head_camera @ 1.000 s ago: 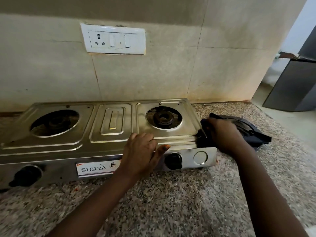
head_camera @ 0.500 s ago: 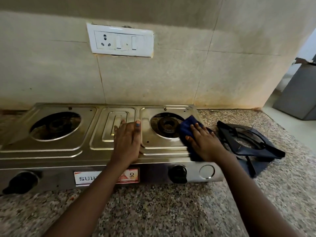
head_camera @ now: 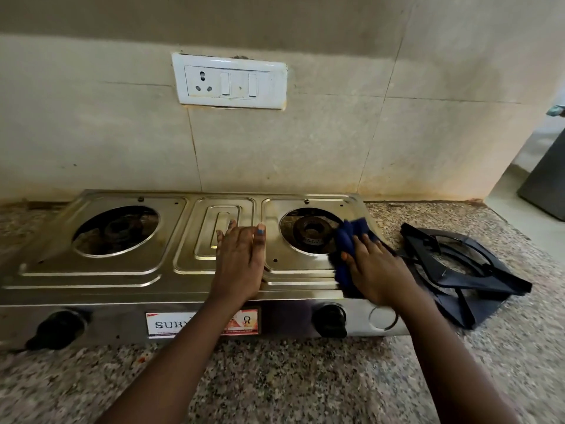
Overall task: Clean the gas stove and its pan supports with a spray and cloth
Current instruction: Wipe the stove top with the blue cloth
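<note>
A steel two-burner gas stove (head_camera: pixel 91 270) sits on the granite counter against the wall, with both burners bare. My left hand (head_camera: pixel 240 258) lies flat, fingers straight, on the stove's middle panel. My right hand (head_camera: pixel 371 270) presses a blue cloth (head_camera: pixel 348 237) onto the stove top at the right edge of the right burner (head_camera: pixel 308 231). Two black pan supports (head_camera: pixel 477 276) lie stacked on the counter just right of the stove. No spray bottle is in view.
A white socket and switch plate (head_camera: pixel 229 82) is on the tiled wall above the stove. Two black knobs (head_camera: pixel 331 319) stick out of the stove's front. A grey appliance (head_camera: pixel 547 185) stands at the far right. Speckled counter (head_camera: pixel 275 381) lies in front.
My left hand moved from the stove's front edge up onto the middle panel. My right hand brought the blue cloth from the stove's right front corner up beside the right burner.
</note>
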